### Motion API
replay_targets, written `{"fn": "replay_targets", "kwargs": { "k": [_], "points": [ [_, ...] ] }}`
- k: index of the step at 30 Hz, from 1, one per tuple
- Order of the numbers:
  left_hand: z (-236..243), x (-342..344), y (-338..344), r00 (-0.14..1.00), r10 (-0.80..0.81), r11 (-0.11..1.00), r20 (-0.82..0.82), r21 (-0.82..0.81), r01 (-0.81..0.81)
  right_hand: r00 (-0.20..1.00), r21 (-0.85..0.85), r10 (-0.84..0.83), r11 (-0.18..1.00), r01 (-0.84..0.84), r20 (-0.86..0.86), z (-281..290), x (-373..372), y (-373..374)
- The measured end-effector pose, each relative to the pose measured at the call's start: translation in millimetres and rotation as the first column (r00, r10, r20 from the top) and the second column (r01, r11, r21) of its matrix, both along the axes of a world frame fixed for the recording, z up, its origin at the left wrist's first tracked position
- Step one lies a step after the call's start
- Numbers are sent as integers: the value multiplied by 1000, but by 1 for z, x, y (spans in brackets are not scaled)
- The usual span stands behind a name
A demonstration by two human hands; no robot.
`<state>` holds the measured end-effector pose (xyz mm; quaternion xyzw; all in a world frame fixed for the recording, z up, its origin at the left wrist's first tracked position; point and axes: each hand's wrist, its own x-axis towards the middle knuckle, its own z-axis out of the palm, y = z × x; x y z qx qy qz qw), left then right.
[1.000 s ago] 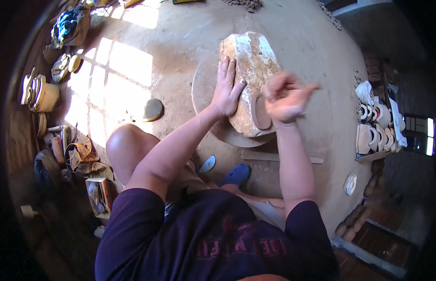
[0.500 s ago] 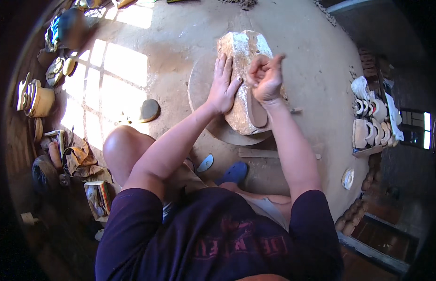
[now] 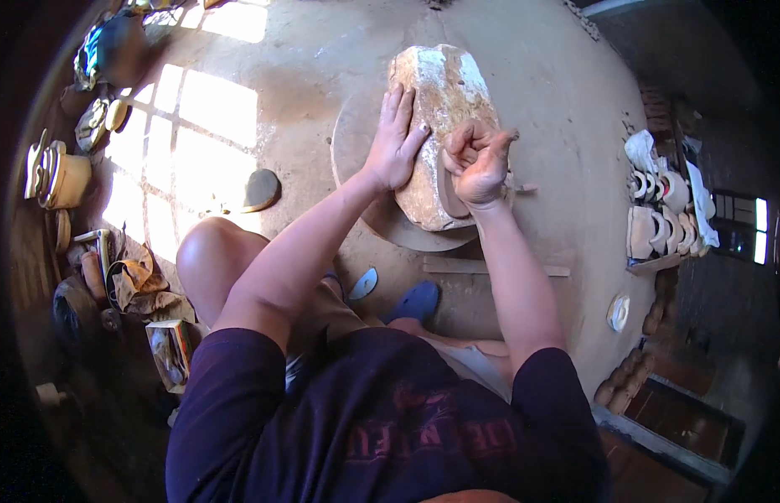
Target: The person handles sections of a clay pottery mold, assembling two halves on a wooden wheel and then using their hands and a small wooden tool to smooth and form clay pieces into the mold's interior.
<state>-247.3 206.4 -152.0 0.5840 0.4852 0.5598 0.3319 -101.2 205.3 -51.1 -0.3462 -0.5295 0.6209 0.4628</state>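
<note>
A large whitish-brown block [image 3: 444, 96], like a plaster mould, lies on a round grey disc [image 3: 346, 134] on the floor. A long smooth hollow [image 3: 451, 199], grey-brown like clay, runs along its top at the near right. My left hand [image 3: 393, 147] rests flat on the block's left side, fingers stretched forward, holding nothing. Over the hollow's right edge is my right hand [image 3: 482, 166], its fingers curled in and its thumb stuck out. No tool shows in it. The curled fingers are at the block's surface, and the hand covers part of the hollow.
A wooden strip [image 3: 499, 267] lies just before the disc. On the left are a dark oval piece [image 3: 262, 189], a pale bucket-like container [image 3: 69, 180] and an open box [image 3: 169, 356]. Curved clay-coloured pieces [image 3: 662, 228] stand stacked at the right.
My right hand's fingers have curled slightly lower against the block, over the hollow. My left hand stays flat on the block. The whole view has shifted a little.
</note>
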Motion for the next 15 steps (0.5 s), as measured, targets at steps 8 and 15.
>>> {"fn": "replay_targets", "kwargs": {
  "k": [8, 15],
  "points": [
    [-2, 0, 2, 1000, 2, 1000, -5, 9, -2, 993, 94, 115, 989, -113, -22, 10, 9, -33],
    [-1, 0, 2, 1000, 5, 1000, -11, 16, -4, 984, 24, 179, 984, -179, -5, 14, -10, -24]
  ]
}}
